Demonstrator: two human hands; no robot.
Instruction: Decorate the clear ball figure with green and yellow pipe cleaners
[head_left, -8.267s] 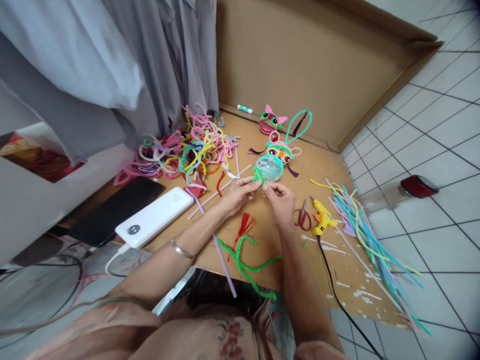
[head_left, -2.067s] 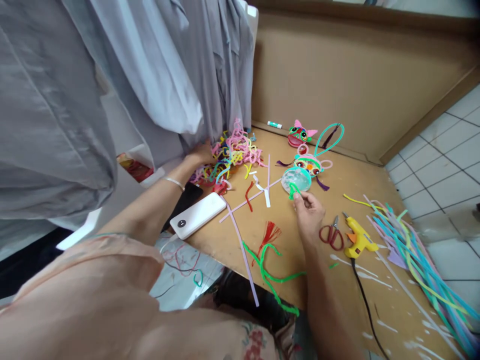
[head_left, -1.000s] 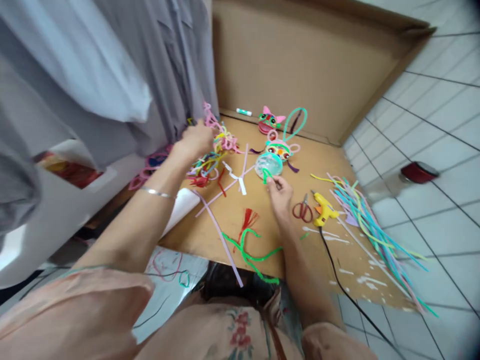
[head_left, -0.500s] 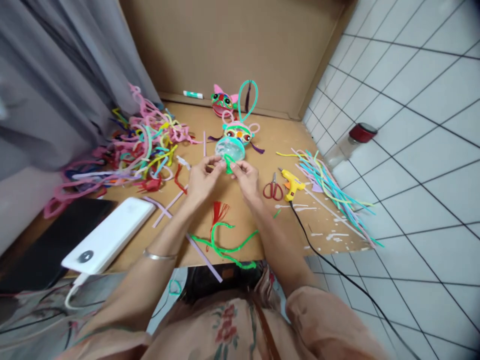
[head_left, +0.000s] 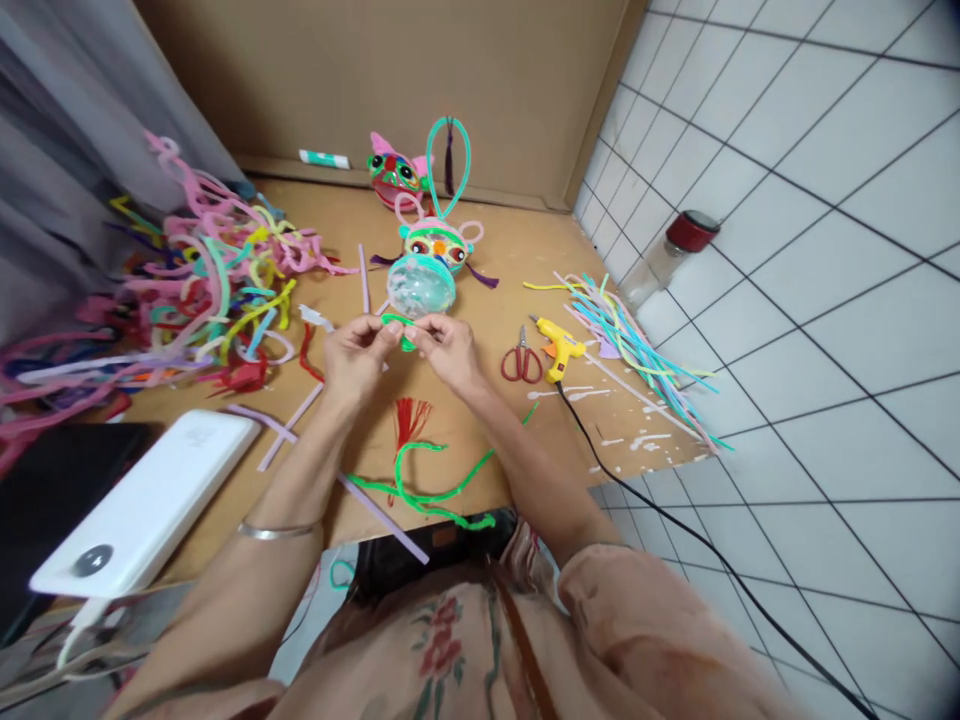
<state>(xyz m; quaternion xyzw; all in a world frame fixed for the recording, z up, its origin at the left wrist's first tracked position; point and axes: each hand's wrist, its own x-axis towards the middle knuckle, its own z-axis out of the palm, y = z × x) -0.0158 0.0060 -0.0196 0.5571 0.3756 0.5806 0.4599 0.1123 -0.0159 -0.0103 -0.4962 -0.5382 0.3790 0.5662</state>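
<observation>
Between my fingertips is a short, bent piece of green pipe cleaner [head_left: 407, 342]. My left hand [head_left: 356, 358] pinches it from one side and my right hand [head_left: 445, 350] from the other. Just beyond them stands a figure with a clear bowl-like mouth [head_left: 421, 286], pink loop ears and a tall teal loop [head_left: 469, 160]. A second, red and pink figure [head_left: 397, 178] sits behind it. Nearer to me lie green pipe cleaners [head_left: 442, 496] and a red tassel [head_left: 410, 420].
To the right are red-handled scissors [head_left: 522, 364], a yellow glue gun [head_left: 556, 350] with a black cord, a bundle of pipe cleaners [head_left: 637, 345] and a jar [head_left: 664, 260]. A tangled heap of pipe cleaners [head_left: 202, 270] and a white power bank [head_left: 150, 500] occupy the left.
The whole view has shifted, so the table's things sit further left. My hands have drawn slightly away from the clear-mouthed figure, and the green piece has turned more sideways between my fingers.
</observation>
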